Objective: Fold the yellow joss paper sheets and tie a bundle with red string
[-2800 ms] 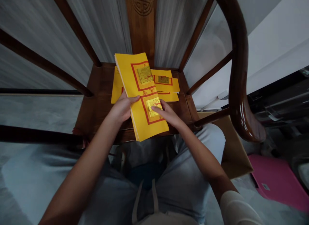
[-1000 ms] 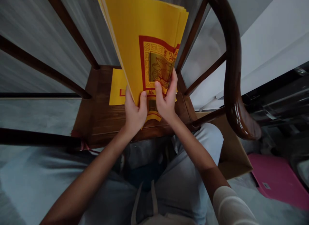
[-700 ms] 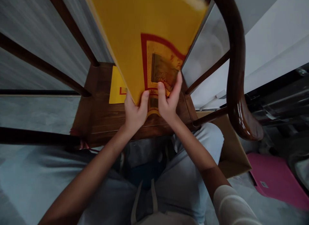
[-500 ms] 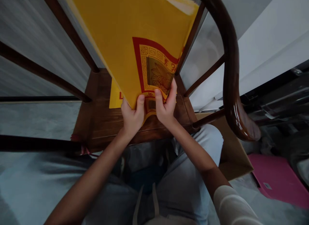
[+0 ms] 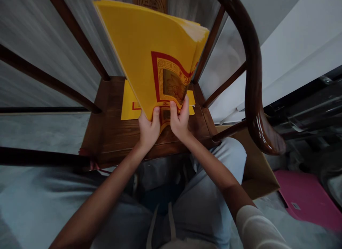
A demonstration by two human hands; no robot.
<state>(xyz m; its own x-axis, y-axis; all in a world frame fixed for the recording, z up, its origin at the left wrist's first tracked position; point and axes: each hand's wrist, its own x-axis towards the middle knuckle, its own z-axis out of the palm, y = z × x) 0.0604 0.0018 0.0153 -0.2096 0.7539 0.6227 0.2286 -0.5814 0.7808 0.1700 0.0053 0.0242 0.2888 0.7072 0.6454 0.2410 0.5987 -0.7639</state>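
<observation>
Both my hands grip the near end of a stack of yellow joss paper (image 5: 133, 45), printed with a red frame and a gold patch. The stack stands tilted up above a wooden chair seat (image 5: 117, 131), and its sheets curve and fan slightly at the top right corner. My left hand (image 5: 149, 129) is closed on the left corner with the thumb on the front face. At the lower right, my right hand (image 5: 180, 120) pinches the stack, thumb also in front. Behind it, more yellow paper (image 5: 129, 104) lies flat on the seat, partly hidden.
A curved dark wooden armrest (image 5: 252, 63) rises at the right, and wooden spindles (image 5: 77, 35) frame the left. A cardboard box (image 5: 256, 170) stands on the floor beside my right knee, near a pink flat object (image 5: 307, 199).
The stack has dropped lower and leaned away, so its top edge and the carved chair back now show. My hands stay closed on it, the right one shifted slightly left.
</observation>
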